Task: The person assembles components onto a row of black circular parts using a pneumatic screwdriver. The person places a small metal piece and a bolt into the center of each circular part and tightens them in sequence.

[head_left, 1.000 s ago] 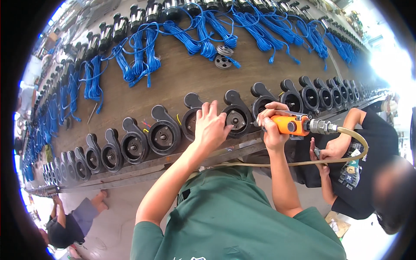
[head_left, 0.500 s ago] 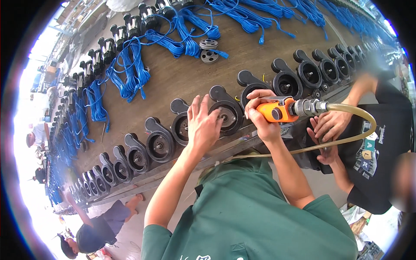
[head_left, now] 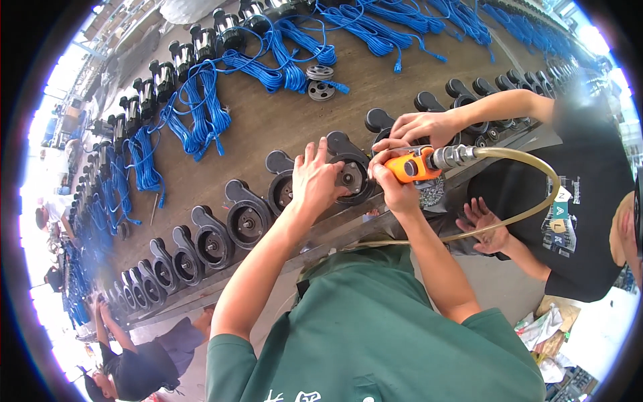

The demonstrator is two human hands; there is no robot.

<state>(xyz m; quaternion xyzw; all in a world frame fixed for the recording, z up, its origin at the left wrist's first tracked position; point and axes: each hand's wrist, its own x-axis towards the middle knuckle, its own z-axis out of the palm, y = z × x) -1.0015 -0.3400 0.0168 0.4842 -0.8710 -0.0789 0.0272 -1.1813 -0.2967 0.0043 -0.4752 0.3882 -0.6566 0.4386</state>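
Observation:
A black round housing point(head_left: 350, 179) with a raised knob-like end lies in front of me on the workbench, a metal plate and central shaft inside it. My left hand point(head_left: 316, 182) rests with spread fingers at its left rim, between it and a neighbouring housing point(head_left: 282, 193). In my right hand point(head_left: 396, 189) is an orange air-powered driver point(head_left: 414, 166), held sideways just right of the first housing. Its tip is hidden behind my fingers. From the driver's metal coupling point(head_left: 453, 157) a yellowish air hose point(head_left: 553, 181) loops back toward my body.
More black housings point(head_left: 213, 244) line the bench's near edge. Bundled blue cables point(head_left: 194, 124) with black motor-like parts point(head_left: 203, 41) fill the far side. Two grey discs point(head_left: 321, 82) sit mid-bench. At right, a co-worker's hand point(head_left: 429, 127) reaches across; their other hand point(head_left: 483, 224) is open.
My right hand has brought the driver slightly left, closer to the housing. The co-worker's arm has stretched over the row, and their hands have come apart. My left hand has hardly moved.

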